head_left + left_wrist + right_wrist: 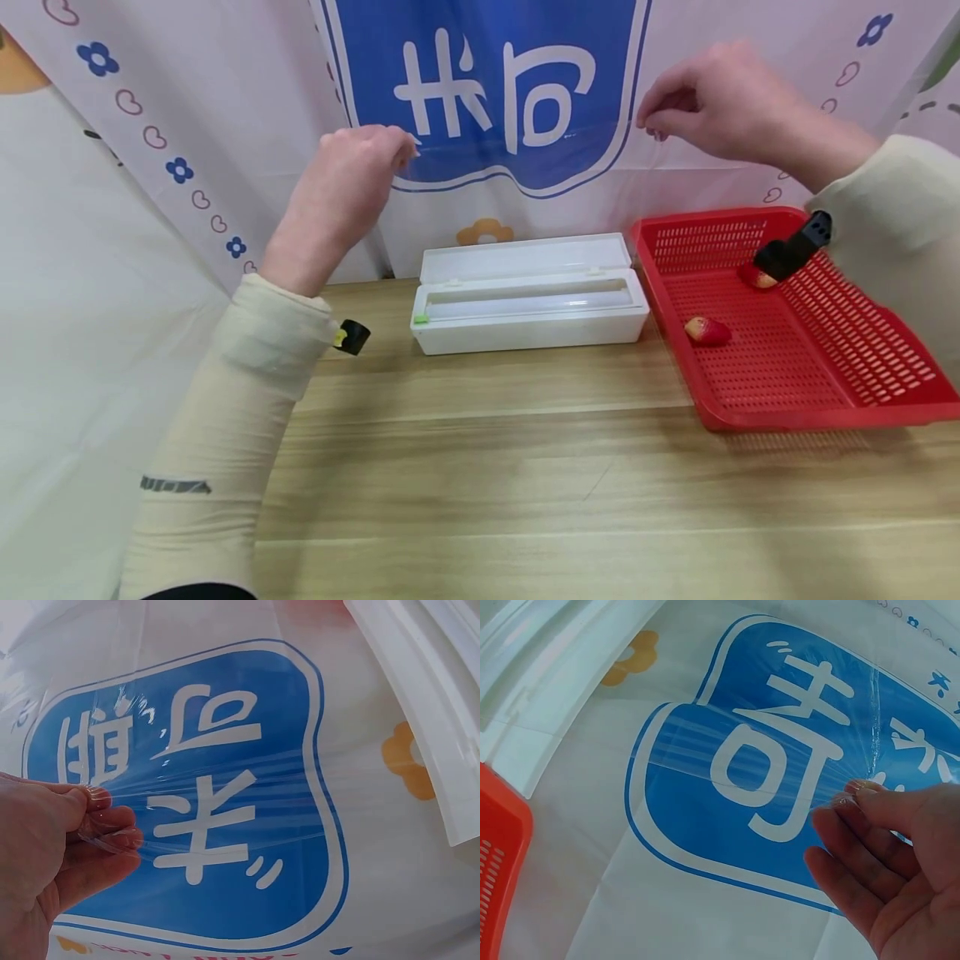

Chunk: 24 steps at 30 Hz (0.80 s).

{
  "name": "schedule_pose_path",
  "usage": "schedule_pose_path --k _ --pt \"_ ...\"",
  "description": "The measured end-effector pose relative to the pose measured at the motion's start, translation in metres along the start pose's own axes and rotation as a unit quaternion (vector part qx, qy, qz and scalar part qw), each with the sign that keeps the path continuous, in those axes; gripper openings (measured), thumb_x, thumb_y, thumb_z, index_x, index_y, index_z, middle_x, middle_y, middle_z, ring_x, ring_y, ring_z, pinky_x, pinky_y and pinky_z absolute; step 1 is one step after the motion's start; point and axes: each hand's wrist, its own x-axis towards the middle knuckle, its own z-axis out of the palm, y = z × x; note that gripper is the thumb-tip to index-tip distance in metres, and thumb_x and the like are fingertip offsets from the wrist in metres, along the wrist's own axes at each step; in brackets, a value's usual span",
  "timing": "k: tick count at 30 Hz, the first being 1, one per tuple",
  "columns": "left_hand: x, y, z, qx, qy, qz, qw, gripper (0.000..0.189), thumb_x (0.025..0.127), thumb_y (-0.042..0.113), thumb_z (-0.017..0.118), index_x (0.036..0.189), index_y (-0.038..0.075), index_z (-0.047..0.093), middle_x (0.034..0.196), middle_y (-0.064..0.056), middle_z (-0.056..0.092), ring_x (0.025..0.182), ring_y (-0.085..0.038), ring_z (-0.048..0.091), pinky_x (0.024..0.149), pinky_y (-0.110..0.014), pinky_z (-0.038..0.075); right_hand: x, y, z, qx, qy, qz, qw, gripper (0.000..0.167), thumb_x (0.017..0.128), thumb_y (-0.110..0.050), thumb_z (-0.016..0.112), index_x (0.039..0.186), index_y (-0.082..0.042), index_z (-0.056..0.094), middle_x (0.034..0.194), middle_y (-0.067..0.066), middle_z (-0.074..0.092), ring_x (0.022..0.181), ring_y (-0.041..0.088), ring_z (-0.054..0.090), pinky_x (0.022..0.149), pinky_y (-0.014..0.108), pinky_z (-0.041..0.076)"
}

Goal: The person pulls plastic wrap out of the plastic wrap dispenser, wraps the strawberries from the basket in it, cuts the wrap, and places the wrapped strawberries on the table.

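Observation:
My left hand (337, 192) and right hand (731, 108) are raised well apart above the back of the table. Between them a clear sheet of cling film (112, 836) is stretched, each hand pinching a gathered part between thumb and fingers. Fine creases fan out from both grips in the wrist views; in the head view the film barely shows. Below and between the hands stands a white cling film box (532, 333) with its lid (525, 254) tipped back. A pale roll (536, 305) lies inside it.
To the box's right is a red perforated basket (825, 418). It holds a red fruit with a pale end (707, 331) and another red fruit (757, 277), partly covered by the right wrist's camera. A printed white sheet (525, 208) hangs behind the wooden table (480, 483).

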Motion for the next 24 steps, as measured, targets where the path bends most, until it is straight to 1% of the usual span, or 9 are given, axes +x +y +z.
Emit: schedule_pose_path --k 7,12,17,20,24 --pt "-0.003 0.004 -0.009 -0.001 0.022 -0.001 0.9998 0.032 0.106 0.009 0.038 0.123 0.001 0.064 0.119 -0.019 0.07 0.109 -0.034 0.067 0.097 -0.043 0.056 -0.004 -0.002 -0.007 0.002 0.017 0.004 0.9998 0.03 0.101 -0.022 0.053 0.123 -0.008 0.069 0.117 0.019 0.068 0.097 0.028 0.06 0.07 -0.001 0.034" --pt "-0.007 0.006 -0.013 -0.004 0.04 0.008 0.9991 0.032 0.106 0.01 0.038 0.121 0.0 0.065 0.117 -0.02 0.071 0.106 -0.035 0.068 0.096 -0.043 0.056 -0.007 -0.003 -0.011 0.007 0.024 0.008 0.9997 0.03 0.101 -0.023 0.053 0.123 -0.01 0.069 0.119 0.018 0.068 0.1 0.029 0.062 0.07 -0.002 0.034" --pt "-0.013 0.008 -0.016 -0.009 0.058 0.024 0.998 0.03 0.106 0.011 0.042 0.118 0.0 0.067 0.115 -0.018 0.072 0.106 -0.034 0.069 0.095 -0.042 0.057 -0.013 -0.004 -0.012 0.008 0.043 -0.016 0.9989 0.029 0.1 -0.021 0.056 0.121 -0.008 0.07 0.116 0.018 0.069 0.099 0.029 0.064 0.072 -0.004 0.033" --pt "-0.018 0.008 -0.017 -0.014 0.068 0.034 0.997 0.029 0.105 0.013 0.044 0.117 0.0 0.067 0.114 -0.018 0.072 0.105 -0.033 0.069 0.095 -0.042 0.057 -0.02 -0.005 -0.012 0.012 0.047 -0.033 0.9983 0.027 0.099 -0.02 0.058 0.119 -0.009 0.071 0.114 0.017 0.07 0.098 0.028 0.065 0.072 -0.005 0.033" --pt "-0.026 0.007 -0.017 -0.014 0.088 0.056 0.9945 0.027 0.105 0.013 0.047 0.114 -0.002 0.068 0.109 -0.018 0.073 0.1 -0.034 0.071 0.091 -0.042 0.058 -0.029 -0.007 -0.012 0.013 0.052 -0.06 0.9968 0.023 0.097 -0.017 0.06 0.116 -0.01 0.072 0.112 0.016 0.071 0.096 0.027 0.066 0.073 -0.007 0.033"
